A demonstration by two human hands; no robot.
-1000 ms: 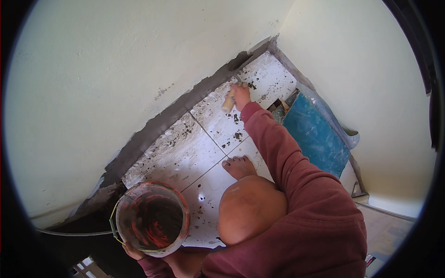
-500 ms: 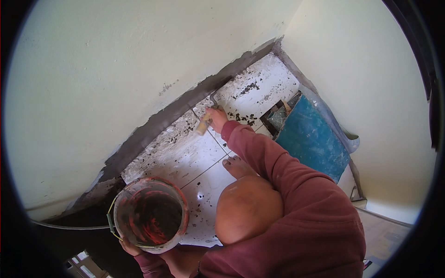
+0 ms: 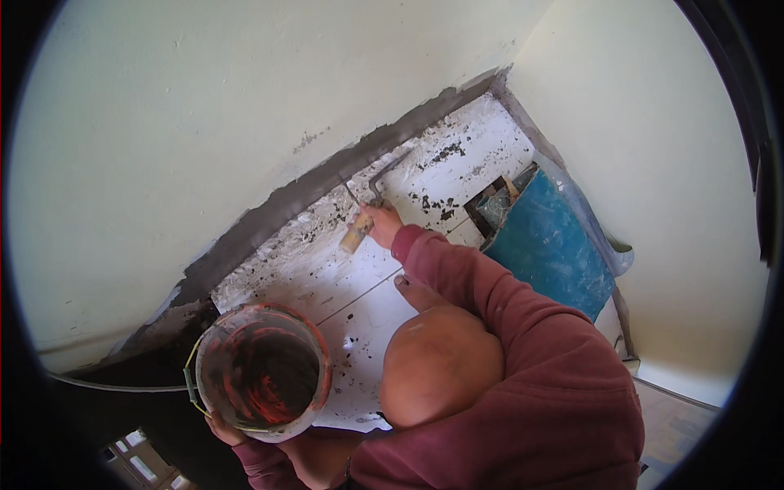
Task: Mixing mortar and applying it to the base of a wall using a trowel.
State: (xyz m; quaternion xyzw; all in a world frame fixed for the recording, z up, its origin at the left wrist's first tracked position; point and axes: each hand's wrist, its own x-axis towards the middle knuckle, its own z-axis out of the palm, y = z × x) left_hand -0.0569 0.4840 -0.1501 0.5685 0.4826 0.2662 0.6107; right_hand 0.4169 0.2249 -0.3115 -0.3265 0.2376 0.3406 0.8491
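My right hand [image 3: 384,224] reaches forward in a maroon sleeve and grips a trowel [image 3: 369,200] by its wooden handle. The trowel's metal blade lies against the grey mortar strip [image 3: 327,180] at the foot of the cream wall. My left hand [image 3: 224,429] holds a round bucket [image 3: 263,371] from below at the lower left; its inside is dark and smeared with orange. White floor tiles [image 3: 327,273] spattered with dark mortar lie under both hands. My bare knee [image 3: 441,367] and foot [image 3: 416,290] rest on the tiles.
A blue sheet [image 3: 551,249] lies on the floor at the right, with small scraps [image 3: 494,204] beside its far edge. Cream walls meet in a corner [image 3: 506,73] ahead. A dark untiled patch [image 3: 155,359] sits at the left, with a thin cable [image 3: 114,385] crossing it.
My right hand has moved left along the wall base with the trowel, from the far corner toward the middle of the mortar strip. The bucket stays held at the lower left.
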